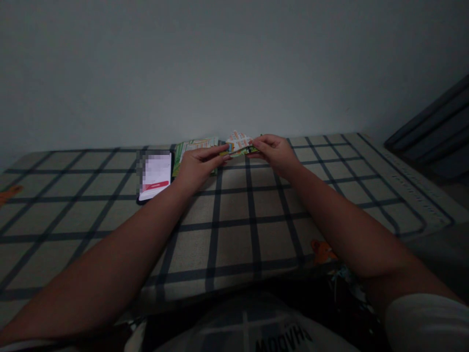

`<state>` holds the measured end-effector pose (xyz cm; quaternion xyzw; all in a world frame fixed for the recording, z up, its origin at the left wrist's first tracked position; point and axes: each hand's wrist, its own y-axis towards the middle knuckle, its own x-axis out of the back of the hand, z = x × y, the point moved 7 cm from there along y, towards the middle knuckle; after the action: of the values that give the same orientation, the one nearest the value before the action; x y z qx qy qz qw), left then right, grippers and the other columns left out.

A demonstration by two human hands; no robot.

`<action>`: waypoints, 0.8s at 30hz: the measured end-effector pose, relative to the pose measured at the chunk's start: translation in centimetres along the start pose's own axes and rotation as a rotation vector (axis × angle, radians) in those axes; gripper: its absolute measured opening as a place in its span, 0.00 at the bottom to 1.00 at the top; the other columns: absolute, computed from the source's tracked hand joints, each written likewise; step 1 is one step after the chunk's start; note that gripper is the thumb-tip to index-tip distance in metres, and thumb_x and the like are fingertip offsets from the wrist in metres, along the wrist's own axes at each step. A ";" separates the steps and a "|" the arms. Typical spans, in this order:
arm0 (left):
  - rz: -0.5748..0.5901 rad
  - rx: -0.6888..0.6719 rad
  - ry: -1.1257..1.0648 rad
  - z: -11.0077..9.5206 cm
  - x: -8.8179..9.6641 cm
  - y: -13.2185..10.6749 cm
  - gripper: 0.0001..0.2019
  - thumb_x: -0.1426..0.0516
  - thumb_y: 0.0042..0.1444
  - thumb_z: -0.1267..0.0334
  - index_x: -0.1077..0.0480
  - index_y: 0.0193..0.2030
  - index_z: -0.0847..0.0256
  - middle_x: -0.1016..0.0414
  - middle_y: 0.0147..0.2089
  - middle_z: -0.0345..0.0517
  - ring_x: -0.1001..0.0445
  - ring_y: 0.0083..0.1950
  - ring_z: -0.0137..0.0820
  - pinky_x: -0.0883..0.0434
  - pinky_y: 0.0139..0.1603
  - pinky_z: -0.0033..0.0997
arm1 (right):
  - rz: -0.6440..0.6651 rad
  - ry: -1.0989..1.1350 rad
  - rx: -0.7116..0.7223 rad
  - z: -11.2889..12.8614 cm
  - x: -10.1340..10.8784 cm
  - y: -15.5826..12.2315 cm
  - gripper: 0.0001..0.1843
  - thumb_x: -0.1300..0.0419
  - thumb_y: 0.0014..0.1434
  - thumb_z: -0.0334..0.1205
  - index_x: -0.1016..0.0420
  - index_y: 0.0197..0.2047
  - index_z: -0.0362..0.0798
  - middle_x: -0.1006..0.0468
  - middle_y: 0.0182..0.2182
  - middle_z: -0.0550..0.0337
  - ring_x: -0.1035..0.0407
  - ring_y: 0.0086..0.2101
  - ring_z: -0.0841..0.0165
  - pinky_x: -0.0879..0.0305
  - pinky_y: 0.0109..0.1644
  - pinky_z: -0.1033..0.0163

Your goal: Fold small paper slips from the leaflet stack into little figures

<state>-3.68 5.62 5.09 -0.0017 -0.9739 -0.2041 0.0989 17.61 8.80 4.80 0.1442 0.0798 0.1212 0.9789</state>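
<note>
A person seated at a bed (234,230) with a checked sheet holds a few cards (239,143) at its far middle, close to the wall. The left hand (200,166) and right hand (274,152) each pinch one end, so the cards' long axis runs left to right between them. A pile (194,145) lies just behind the left hand, the nearer of the two. A phone (156,177) lies further left.

One left hand (200,166) and one right hand (274,151); one printed card (238,143) held between them; one phone (156,177); one pile of green leaflets (194,145), too overlapped to count; one checked cloth (256,220)
</note>
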 end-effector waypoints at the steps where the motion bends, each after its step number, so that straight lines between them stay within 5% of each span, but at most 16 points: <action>1: 0.004 0.002 -0.002 0.0 0.0 0.0 0.18 0.29 0.50 0.55 0.15 0.48 0.54 0.14 0.49 0.48 0.18 0.52 0.41 0.24 0.61 0.43 | -0.001 0.001 0.003 0.1 0.0 0.0 0.28 0.22 0.41 0.61 0.21 0.32 0.47 0.19 0.33 0.60 0.22 0.37 0.69 0.17 0.47 0.60; 15: -0.043 0.040 -0.097 1.0 -0.1 0.1 0.13 0.29 0.49 0.53 0.16 0.37 0.57 0.15 0.38 0.45 0.19 0.41 0.35 0.22 0.52 0.37 | 0.006 -0.066 0.008 0.0 0.0 0.0 0.25 0.23 0.44 0.60 0.18 0.33 0.47 0.18 0.34 0.59 0.22 0.37 0.69 0.18 0.47 0.60; 24: -0.066 0.107 -0.247 2.3 -0.6 0.3 0.15 0.28 0.48 0.52 0.20 0.34 0.61 0.17 0.35 0.45 0.19 0.38 0.32 0.22 0.47 0.34 | -0.013 -0.264 0.124 0.7 0.4 -0.1 0.23 0.27 0.51 0.61 0.17 0.37 0.48 0.21 0.38 0.57 0.26 0.36 0.69 0.20 0.37 0.63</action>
<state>-3.48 6.81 3.01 0.0107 -0.9877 -0.1531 -0.0288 18.16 8.57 5.42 0.2187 -0.0415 0.0897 0.9708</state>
